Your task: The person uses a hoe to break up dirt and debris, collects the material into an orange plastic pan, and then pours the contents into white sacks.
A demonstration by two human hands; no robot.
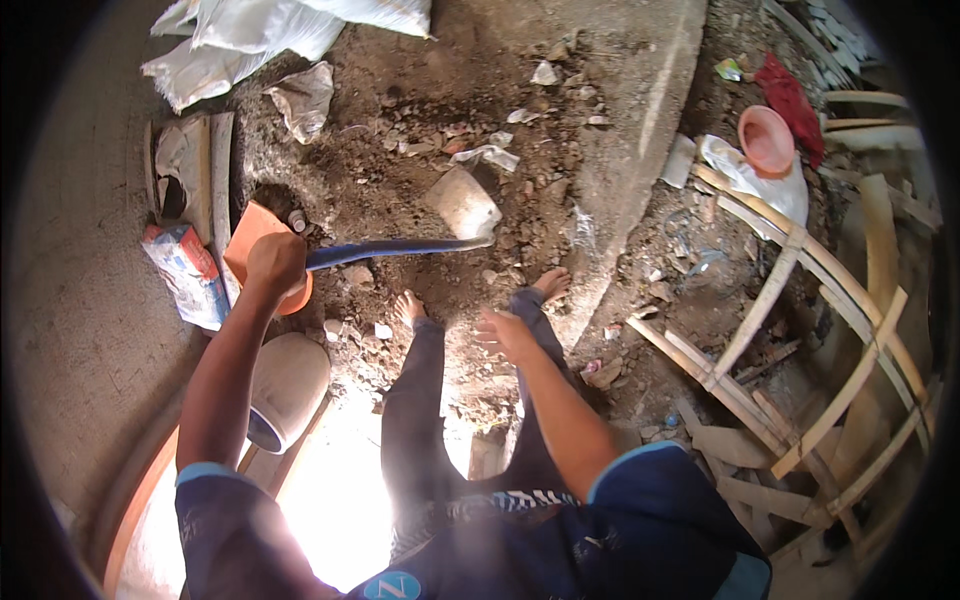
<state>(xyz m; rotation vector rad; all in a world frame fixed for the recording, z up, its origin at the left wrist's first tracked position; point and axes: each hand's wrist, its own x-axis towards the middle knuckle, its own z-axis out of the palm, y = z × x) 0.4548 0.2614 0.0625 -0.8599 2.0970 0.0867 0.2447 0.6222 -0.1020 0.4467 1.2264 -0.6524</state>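
My left hand (277,266) is wrapped round the end of a blue handle (400,247) that belongs to a hoe. The hoe's flat, dirt-coated blade (462,202) rests on the loose soil ahead of my feet. Behind that hand an orange plastic piece (262,232) shows in part; I cannot tell exactly what it is. My right hand (503,333) hangs in front of my right shin, off the handle, with its fingers stretched out and nothing visible in them. Bare feet stand apart on the rubble just below the hoe.
White sacks (270,35) lie at the far left, with a printed bag (188,275) against the left wall. A rounded grey container (288,385) stands near my left arm. To the right are a pink bowl (766,140), red cloth (790,95) and a broken wooden lattice (760,310).
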